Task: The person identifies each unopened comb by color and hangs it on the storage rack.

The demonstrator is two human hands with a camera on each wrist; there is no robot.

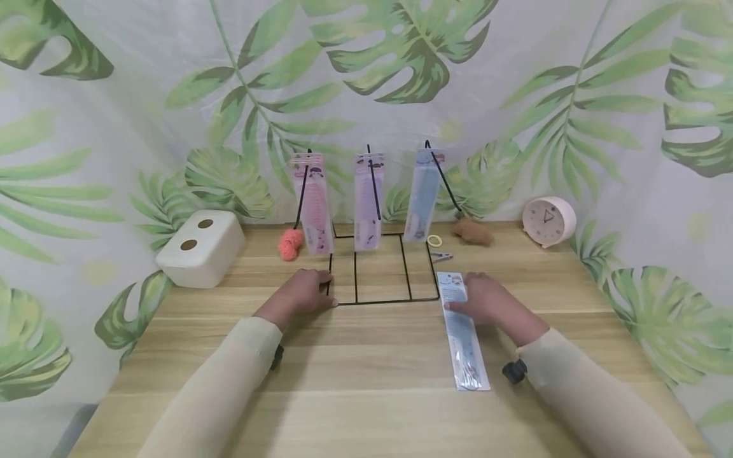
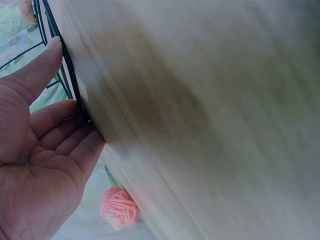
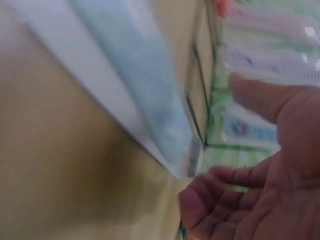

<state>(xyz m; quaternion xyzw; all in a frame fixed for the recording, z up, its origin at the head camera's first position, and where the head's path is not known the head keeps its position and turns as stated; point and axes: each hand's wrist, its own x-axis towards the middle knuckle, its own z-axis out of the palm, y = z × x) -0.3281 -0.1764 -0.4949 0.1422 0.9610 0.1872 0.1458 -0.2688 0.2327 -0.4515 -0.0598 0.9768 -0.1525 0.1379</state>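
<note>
My left hand (image 1: 302, 291) holds the front left corner of a black wire rack (image 1: 378, 301), its thumb and bent fingers on the wire in the left wrist view. My right hand (image 1: 483, 299) is beside a blue comb in a clear pack (image 1: 462, 340) lying right of the rack. In the right wrist view the thumb and fingers stand apart, with the blurred pack (image 3: 135, 75) outside them. Three hooks of the rack carry pink packs (image 1: 314, 210), purple packs (image 1: 366, 210) and a blue pack (image 1: 422, 197).
An orange yarn ball (image 1: 290, 244) and a white box with two holes (image 1: 200, 248) are at left. Around the rack's right side are a yellow ring (image 1: 434, 241), a metal clip (image 1: 441, 256) and a brown lump (image 1: 473, 231). A pink clock (image 1: 548, 221) stands back right.
</note>
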